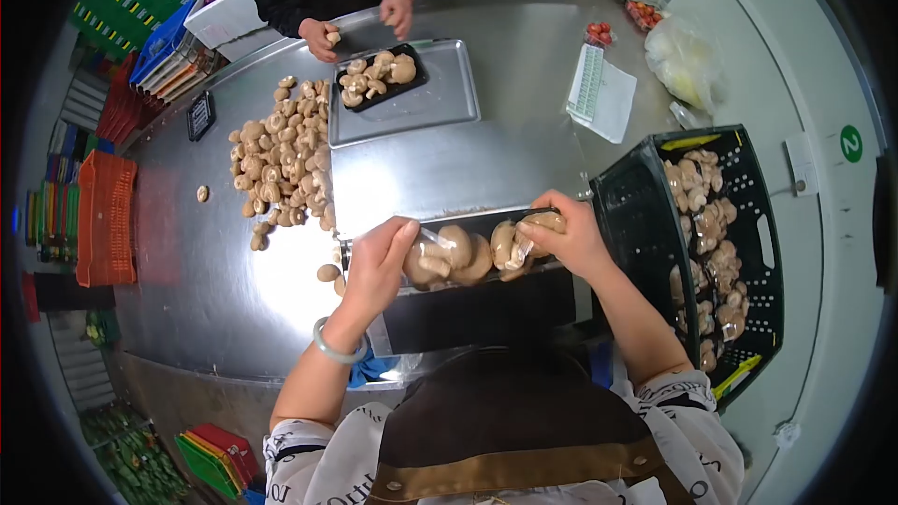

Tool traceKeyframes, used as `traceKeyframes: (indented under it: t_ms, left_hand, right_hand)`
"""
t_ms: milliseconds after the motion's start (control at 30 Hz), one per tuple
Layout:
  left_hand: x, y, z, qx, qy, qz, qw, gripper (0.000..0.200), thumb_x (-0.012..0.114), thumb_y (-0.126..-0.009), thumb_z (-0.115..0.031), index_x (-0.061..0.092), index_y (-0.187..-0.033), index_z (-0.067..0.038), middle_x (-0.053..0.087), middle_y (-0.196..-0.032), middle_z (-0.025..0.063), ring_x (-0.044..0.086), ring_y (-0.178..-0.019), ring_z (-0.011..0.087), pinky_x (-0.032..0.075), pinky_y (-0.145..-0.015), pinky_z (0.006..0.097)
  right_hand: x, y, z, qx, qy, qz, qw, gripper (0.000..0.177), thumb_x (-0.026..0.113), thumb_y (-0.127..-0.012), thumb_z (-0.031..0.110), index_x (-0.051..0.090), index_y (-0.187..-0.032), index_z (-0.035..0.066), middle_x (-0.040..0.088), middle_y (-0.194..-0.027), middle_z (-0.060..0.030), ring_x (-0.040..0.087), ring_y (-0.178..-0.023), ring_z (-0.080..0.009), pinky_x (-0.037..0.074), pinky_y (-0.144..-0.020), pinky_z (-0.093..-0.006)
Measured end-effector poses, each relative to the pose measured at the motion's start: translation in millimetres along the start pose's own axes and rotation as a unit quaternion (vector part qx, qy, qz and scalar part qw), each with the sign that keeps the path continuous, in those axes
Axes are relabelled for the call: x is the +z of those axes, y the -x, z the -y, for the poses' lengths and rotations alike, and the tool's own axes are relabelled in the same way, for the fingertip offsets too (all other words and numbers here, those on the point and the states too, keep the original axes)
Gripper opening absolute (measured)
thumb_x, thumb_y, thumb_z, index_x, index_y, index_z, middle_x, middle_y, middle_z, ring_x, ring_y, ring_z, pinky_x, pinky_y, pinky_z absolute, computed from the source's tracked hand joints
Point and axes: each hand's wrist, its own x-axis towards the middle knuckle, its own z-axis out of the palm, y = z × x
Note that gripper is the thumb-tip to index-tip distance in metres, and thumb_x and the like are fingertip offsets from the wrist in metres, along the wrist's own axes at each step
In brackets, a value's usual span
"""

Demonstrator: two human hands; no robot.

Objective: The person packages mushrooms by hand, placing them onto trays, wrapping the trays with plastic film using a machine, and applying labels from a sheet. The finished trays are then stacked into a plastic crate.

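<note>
Between my two hands is a black tray (482, 223) of large brown mushrooms (456, 251), with clear plastic film glinting over them. My left hand (377, 264) grips its left end, thumb near the top rim. At the other end, my right hand (572, 232) is closed on the tray, its fingers on the film and rim. The undersides of both hands are hidden. Below the tray lies a dark flat panel (482, 313) of what looks like a wrapping machine.
Loose mushrooms (276, 164) are heaped at left. Across the steel table (533, 47), a co-worker's hands (398, 9) work by a mushroom tray on a scale (454, 98). A dark crate (645, 224) of packed mushrooms stands right. Label sheets (599, 93) lie beyond.
</note>
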Motion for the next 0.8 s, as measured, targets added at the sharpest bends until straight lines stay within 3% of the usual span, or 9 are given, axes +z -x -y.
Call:
traceKeyframes:
  t_ms: [133, 200, 300, 467, 600, 633, 733, 767, 800]
  left_hand:
    - [11.2, 53.6, 9.8, -0.111, 0.036, 0.043, 0.992, 0.031, 0.05, -0.098, -0.02, 0.059, -0.08, 0.004, 0.044, -0.057, 0.0027, 0.039, -0.056, 0.0082, 0.035, -0.051, 0.028]
    - [32.2, 70.1, 42.9, -0.169, 0.056, 0.055, 0.983, 0.036, 0.052, -0.097, -0.025, 0.057, -0.077, 0.004, 0.046, -0.057, 0.0056, 0.039, -0.056, 0.0101, 0.036, -0.052, 0.0294]
    - [65.9, 80.8, 108.3, -0.117, -0.003, 0.017, 0.993, 0.036, 0.053, -0.097, -0.027, 0.058, -0.079, 0.004, 0.045, -0.058, 0.0139, 0.039, -0.057, 0.0141, 0.038, -0.054, 0.0349]
    - [90.6, 90.9, 145.0, -0.049, -0.133, -0.03, 0.989, 0.026, 0.058, -0.092, -0.022, 0.062, -0.085, 0.002, 0.06, -0.068, 0.0207, 0.058, -0.061, 0.0385, 0.043, -0.057, 0.0411]
    - [85.5, 126.6, 154.0, -0.062, -0.108, -0.1, 0.987, 0.013, 0.057, -0.092, -0.012, 0.057, -0.098, -0.001, 0.059, -0.071, 0.0129, 0.056, -0.062, 0.0253, 0.044, -0.061, 0.034]
    - [86.5, 132.4, 159.9, -0.069, -0.098, -0.105, 0.987, 0.012, 0.057, -0.092, -0.01, 0.055, -0.1, -0.001, 0.058, -0.072, 0.0105, 0.055, -0.063, 0.0215, 0.044, -0.061, 0.0322]
    - [98.7, 137.3, 174.4, -0.035, 0.038, -0.154, 0.987, 0.01, 0.054, -0.094, -0.007, 0.046, -0.101, -0.006, 0.049, -0.071, 0.0004, 0.045, -0.06, 0.0081, 0.036, -0.057, 0.0245]
    - [97.0, 135.2, 178.7, -0.028, 0.055, -0.159, 0.985, 0.013, 0.054, -0.094, -0.005, 0.042, -0.097, -0.007, 0.037, -0.07, -0.0039, 0.034, -0.057, 0.0053, 0.031, -0.052, 0.0235]
    - [91.8, 136.2, 175.6, -0.054, 0.074, -0.16, 0.983, 0.013, 0.054, -0.094, -0.004, 0.042, -0.097, -0.006, 0.04, -0.071, -0.003, 0.036, -0.058, 0.0058, 0.032, -0.053, 0.0236]
  right_hand:
    - [5.0, 45.3, -5.1, 0.078, -0.015, 0.038, 0.996, 0.045, 0.075, -0.078, 0.038, 0.063, -0.092, -0.003, 0.066, -0.076, -0.012, 0.061, -0.073, -0.015, 0.049, -0.07, -0.0295]
    - [14.8, 58.0, -32.9, 0.135, 0.042, 0.066, 0.988, 0.054, 0.07, -0.079, 0.047, 0.064, -0.093, -0.005, 0.066, -0.078, -0.0175, 0.065, -0.074, -0.0235, 0.05, -0.072, -0.0333]
    - [43.4, 72.6, -79.9, 0.132, 0.163, 0.017, 0.978, 0.063, 0.062, -0.081, 0.056, 0.063, -0.093, -0.005, 0.065, -0.086, -0.0279, 0.062, -0.088, -0.0441, 0.049, -0.078, -0.0439]
    - [69.1, 91.9, -155.3, 0.189, 0.076, -0.053, 0.978, 0.059, 0.057, -0.086, 0.056, 0.059, -0.088, -0.004, 0.064, -0.08, -0.027, 0.062, -0.083, -0.0449, 0.048, -0.073, -0.0464]
    - [68.4, 120.8, -161.2, 0.251, -0.049, -0.115, 0.96, 0.046, 0.053, -0.093, 0.045, 0.056, -0.087, -0.001, 0.059, -0.064, -0.0155, 0.062, -0.062, -0.0245, 0.046, -0.058, -0.0359]
    - [70.4, 125.6, -161.2, 0.229, -0.092, -0.141, 0.959, 0.036, 0.055, -0.094, 0.038, 0.056, -0.092, 0.002, 0.053, -0.061, -0.0058, 0.052, -0.051, -0.0151, 0.041, -0.051, -0.0306]
    - [84.8, 128.4, -163.2, 0.229, -0.278, -0.163, 0.918, 0.026, 0.057, -0.094, 0.031, 0.055, -0.099, 0.005, 0.049, -0.062, 0.0013, 0.043, -0.047, -0.0098, 0.035, -0.045, -0.0267]
    - [80.4, 134.2, -164.3, 0.23, -0.377, -0.141, 0.886, 0.019, 0.059, -0.093, 0.022, 0.052, -0.105, 0.008, 0.041, -0.063, 0.0061, 0.034, -0.047, -0.0038, 0.027, -0.042, -0.0214]
    - [72.5, 142.3, -158.3, 0.212, -0.454, -0.156, 0.851, 0.016, 0.058, -0.093, 0.016, 0.052, -0.106, 0.008, 0.038, -0.062, 0.0057, 0.03, -0.047, -0.0014, 0.021, -0.041, -0.0195]
